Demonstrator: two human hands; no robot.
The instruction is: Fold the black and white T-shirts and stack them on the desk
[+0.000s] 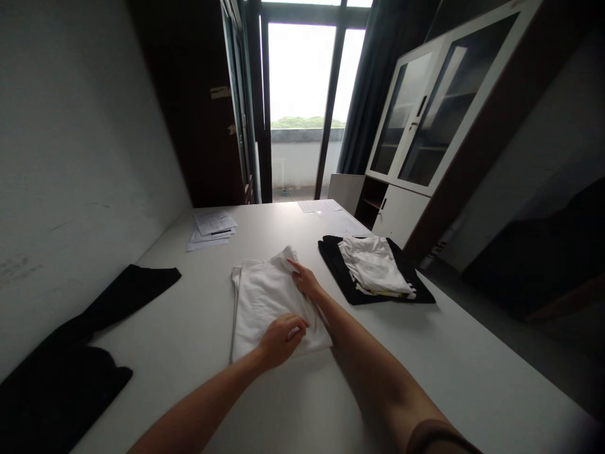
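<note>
A folded white garment (259,293) lies flat near the middle of the pale counter (302,410), its far right corner rumpled and slightly raised. The right hand (306,281) is at that corner — index finger stretched out along the cloth, the other fingers bent under; whether it pinches any fabric I cannot tell. The left hand (282,338) rests over the near part of the same garment with its fingers curled in, and again I cannot tell if cloth is caught between them. The right forearm, with a dark sleeve (437,436) at the picture's lower edge, crosses over the garment's right side.

To the right, well apart from the left hand, a folded black garment (339,277) carries a smaller folded white piece (375,261) with a bit of yellow at its near edge. Along the left side spreads black cloth (57,384), running out of view. Farther back are a stack of papers (208,222) with a dark pen (221,231) on top, and more sheets (343,222) at the far right corner. Beyond stand a bright glass door (302,75), a dark curtain (362,107) and a glass-fronted cabinet (401,211) — its lower left door open.
</note>
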